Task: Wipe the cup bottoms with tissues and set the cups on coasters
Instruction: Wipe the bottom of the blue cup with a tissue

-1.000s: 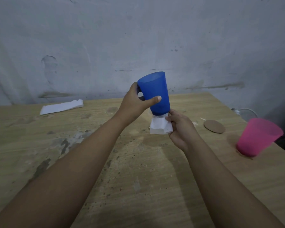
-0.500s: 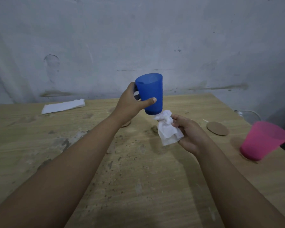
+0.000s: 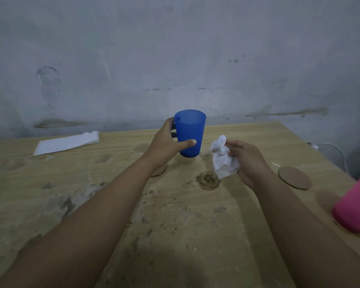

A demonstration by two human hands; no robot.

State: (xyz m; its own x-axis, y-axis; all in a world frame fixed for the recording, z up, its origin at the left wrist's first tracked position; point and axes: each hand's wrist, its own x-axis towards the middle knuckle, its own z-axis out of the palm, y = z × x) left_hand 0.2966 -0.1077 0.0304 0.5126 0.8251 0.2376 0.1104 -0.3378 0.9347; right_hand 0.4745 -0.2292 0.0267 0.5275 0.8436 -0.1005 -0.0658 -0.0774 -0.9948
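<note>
— Above the middle of the bench [image 3: 175, 235], what have you got in your left hand [image 3: 164, 145]?

— You have the blue cup [image 3: 190, 133] there, upright and lifted off the wood, mouth up. Your thumb crosses its front and your fingers wrap round the far side, so that hand is clamped on the cup.

— And your right hand [image 3: 247, 161]?

— Just beside the cup, a little to its right and apart from it. Your fingers are curled round a crumpled white tissue [image 3: 222, 159], which sticks up above them and hangs below them. The tissue does not touch the cup.

— Where are the coasters?

— You have one round brown coaster [image 3: 295, 177] lying flat on the bench to the right of your right wrist. Another coaster [image 3: 160, 171] peeks out from under your left wrist, mostly hidden. Whether the cup hangs right over it, I cannot tell.

— The other cup?

— Your pink cup [image 3: 355, 206] stands at the right edge of the bench, blurred and cut by the frame.

— Anything else?

— A flat stack of white tissues [image 3: 67, 142] lies at the far left by the grey wall [image 3: 175, 59], and a dark stain [image 3: 208, 179] marks the wood below your tissue.
</note>
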